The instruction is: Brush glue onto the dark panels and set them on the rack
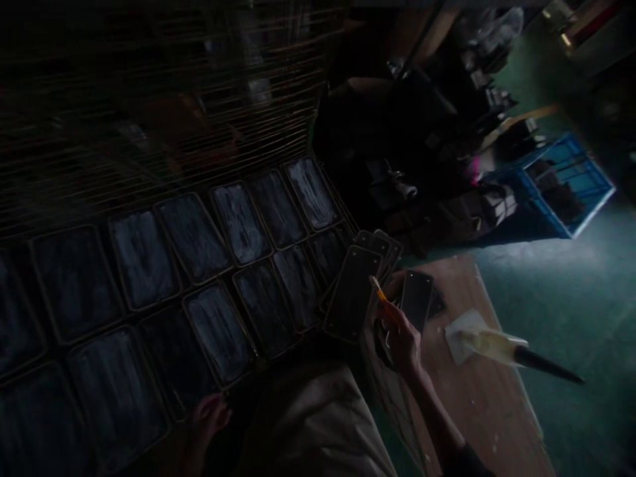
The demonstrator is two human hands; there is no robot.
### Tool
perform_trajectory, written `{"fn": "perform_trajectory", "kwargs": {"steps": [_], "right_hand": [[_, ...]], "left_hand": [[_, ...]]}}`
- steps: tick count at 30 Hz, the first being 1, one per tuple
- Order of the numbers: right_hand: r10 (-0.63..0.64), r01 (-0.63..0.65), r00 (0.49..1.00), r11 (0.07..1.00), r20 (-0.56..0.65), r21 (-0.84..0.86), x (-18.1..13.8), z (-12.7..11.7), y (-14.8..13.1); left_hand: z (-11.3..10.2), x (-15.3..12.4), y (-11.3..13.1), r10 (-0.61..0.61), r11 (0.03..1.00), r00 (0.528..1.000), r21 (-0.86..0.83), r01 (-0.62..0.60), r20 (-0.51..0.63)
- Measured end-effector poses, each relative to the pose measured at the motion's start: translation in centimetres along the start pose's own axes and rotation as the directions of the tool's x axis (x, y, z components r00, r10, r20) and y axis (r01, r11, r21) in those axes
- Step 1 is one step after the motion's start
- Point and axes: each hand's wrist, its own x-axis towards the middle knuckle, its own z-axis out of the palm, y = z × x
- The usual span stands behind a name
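The scene is very dark. My right hand (400, 338) grips a small brush with an orange handle (378, 290), held just above a stack of dark rectangular panels (354, 291) and beside a single dark panel (416, 298) on a wooden board (477, 404). My left hand (209, 417) rests low, next to the near row of panels smeared with whitish paste (213, 331), fingers loosely curled with nothing visible in them. Two rows of such coated panels (238, 222) lie across a wire rack (163, 112).
A pale dish with a long dark-tipped brush (497, 346) lies on the board's right side. A blue plastic crate (566, 182) stands on the green floor at the back right, next to dim clutter (447, 192). My light-clothed knee (318, 417) is at the bottom centre.
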Motion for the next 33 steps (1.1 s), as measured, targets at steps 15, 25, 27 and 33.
{"fn": "perform_trajectory", "kwargs": {"steps": [15, 25, 27, 33], "right_hand": [[-0.329, 0.365, 0.915, 0.922, 0.232, -0.132, 11.3, 2.4, 1.1], [-0.339, 0.402, 0.851, 0.912, 0.401, -0.081, 6.4, 3.0, 1.9], [-0.313, 0.376, 0.861, 0.922, 0.401, -0.088, 5.9, 2.8, 2.0], [-0.301, 0.352, 0.874, 0.933, 0.381, -0.071, 7.3, 2.2, 2.0]], "left_hand": [[20.7, -3.3, 2.3, -0.185, 0.98, 0.88, 0.015, 0.199, 0.436], [21.8, -4.0, 2.4, -0.107, 0.984, 0.927, -0.095, 0.15, 0.36], [21.5, -4.0, 1.9, -0.03, 1.0, 0.956, 0.016, 0.026, 0.292], [20.9, -5.1, -0.6, -0.137, 0.976, 0.958, 0.198, 0.088, 0.25]]}}
